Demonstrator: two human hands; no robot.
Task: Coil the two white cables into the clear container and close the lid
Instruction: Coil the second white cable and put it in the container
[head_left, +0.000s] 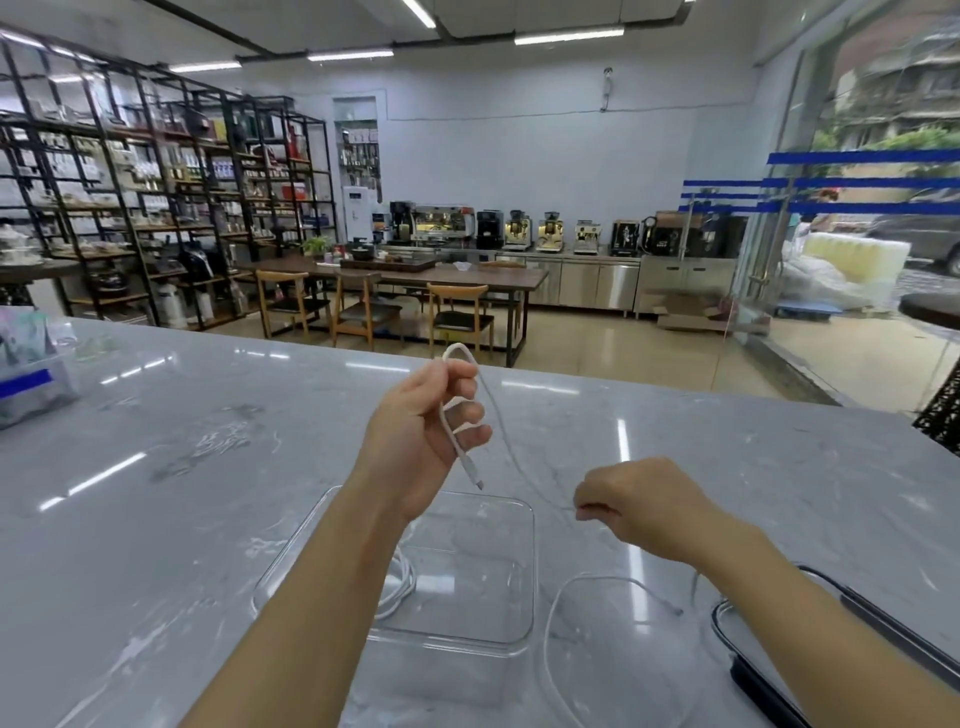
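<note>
White cable (498, 415) pinched by both hands' fingers above open clear container (524, 571); marble counter (208, 467)

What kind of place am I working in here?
Probably a coffee-equipment shop or showroom. A row of espresso machines lines a steel counter along the back wall, tall black shelves on the left are packed with goods, and a glass storefront on the right faces the street. You're at a marble counter.
</note>
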